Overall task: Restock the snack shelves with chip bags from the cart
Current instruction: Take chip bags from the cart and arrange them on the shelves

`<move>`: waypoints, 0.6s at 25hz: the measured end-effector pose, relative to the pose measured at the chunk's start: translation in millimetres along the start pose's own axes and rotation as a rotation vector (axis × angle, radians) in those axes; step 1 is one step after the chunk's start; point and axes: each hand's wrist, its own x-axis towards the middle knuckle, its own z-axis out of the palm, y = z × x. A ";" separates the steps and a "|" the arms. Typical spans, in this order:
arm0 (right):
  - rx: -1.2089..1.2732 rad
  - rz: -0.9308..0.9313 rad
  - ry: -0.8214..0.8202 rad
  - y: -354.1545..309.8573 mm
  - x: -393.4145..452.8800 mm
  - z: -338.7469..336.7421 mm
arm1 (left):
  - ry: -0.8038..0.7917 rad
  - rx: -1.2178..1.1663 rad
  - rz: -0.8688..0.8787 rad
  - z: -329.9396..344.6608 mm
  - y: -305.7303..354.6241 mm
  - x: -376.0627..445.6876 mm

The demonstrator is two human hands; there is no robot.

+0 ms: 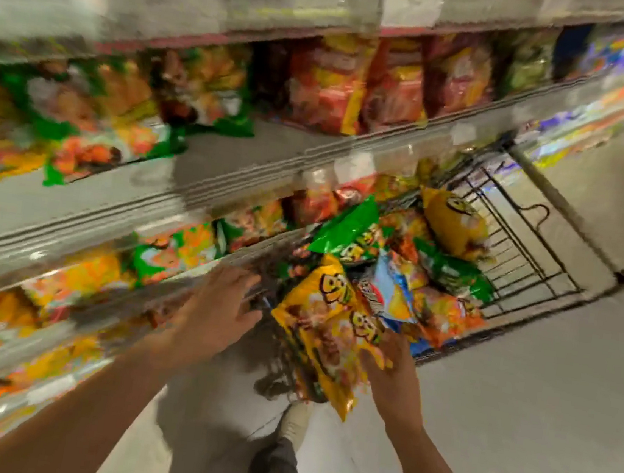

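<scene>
The view is blurred by motion. My right hand (390, 369) grips yellow chip bags (323, 333) with a cartoon face, held just above the near end of the wire cart (532, 241). My left hand (219, 309) is spread with straight fingers beside the bags, at the cart's near edge, and holds nothing. More bags lie in the cart: a green one (350, 233), a blue one (393, 298), another yellow one (455, 223) and orange ones. The snack shelves (207, 179) rise on the left, filled with orange, green and red bags.
The grey floor (521, 383) opens to the right of the cart. My shoe (296, 419) and dark trouser leg stand below the cart's near end. Shelf edges (66, 223) with price strips jut out on the left at hand height.
</scene>
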 end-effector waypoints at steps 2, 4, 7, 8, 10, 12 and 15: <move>0.080 0.049 0.029 18.0 41.6 -24.4 | -0.036 -0.055 -0.023 14.2 30.0 40.2; 0.130 0.083 0.059 30.2 91.8 -46.0 | -0.110 -0.102 -0.073 35.7 59.4 77.9; 0.111 0.177 -0.010 32.7 160.6 -67.9 | -0.340 -0.163 -0.165 68.4 93.3 113.8; 0.040 0.175 -0.057 33.7 182.7 -72.4 | -0.432 -0.172 -0.196 80.3 103.6 123.9; -0.107 0.126 -0.188 30.7 214.7 -73.1 | -0.569 -0.140 -0.259 99.4 119.9 134.6; -0.242 0.060 -0.290 25.9 232.6 -66.1 | -0.639 -0.077 -0.316 115.2 128.7 137.2; -0.279 -0.147 -0.197 12.5 241.5 -64.9 | -0.653 -0.091 -0.357 133.2 135.7 132.5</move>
